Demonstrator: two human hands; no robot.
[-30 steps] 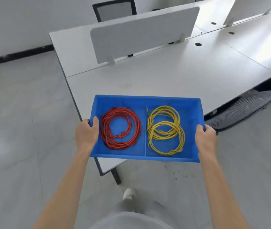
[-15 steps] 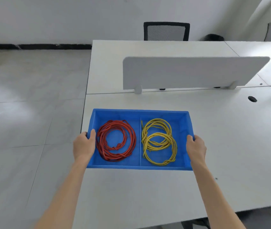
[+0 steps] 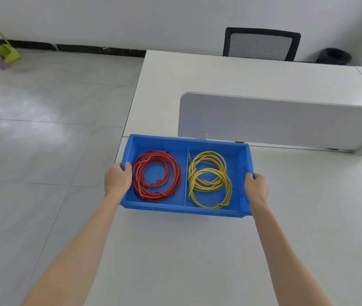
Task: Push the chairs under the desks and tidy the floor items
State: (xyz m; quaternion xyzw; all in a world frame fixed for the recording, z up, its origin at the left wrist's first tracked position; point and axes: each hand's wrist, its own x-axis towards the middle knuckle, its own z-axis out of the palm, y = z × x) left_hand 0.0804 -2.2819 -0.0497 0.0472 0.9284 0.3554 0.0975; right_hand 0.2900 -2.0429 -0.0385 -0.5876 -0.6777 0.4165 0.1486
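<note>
A blue bin sits at the table's left edge, close to the white divider panel behind it; whether it rests on the table or hangs just above it cannot be told. A centre wall splits it: coiled red cable lies in the left compartment, coiled yellow cable in the right. The left hand grips the bin's left short wall, fingers curled over the rim; the right hand grips the right short wall the same way.

Judging by this, the floor items look gathered and the bin is about to be left on the table. A black mesh chair stands at the far edge, already close in. A green dustpan with a broom leans at the wall on the floor, and a dark waste bin stands past the chair. Other chairs are out of view, so what remains is unclear.
</note>
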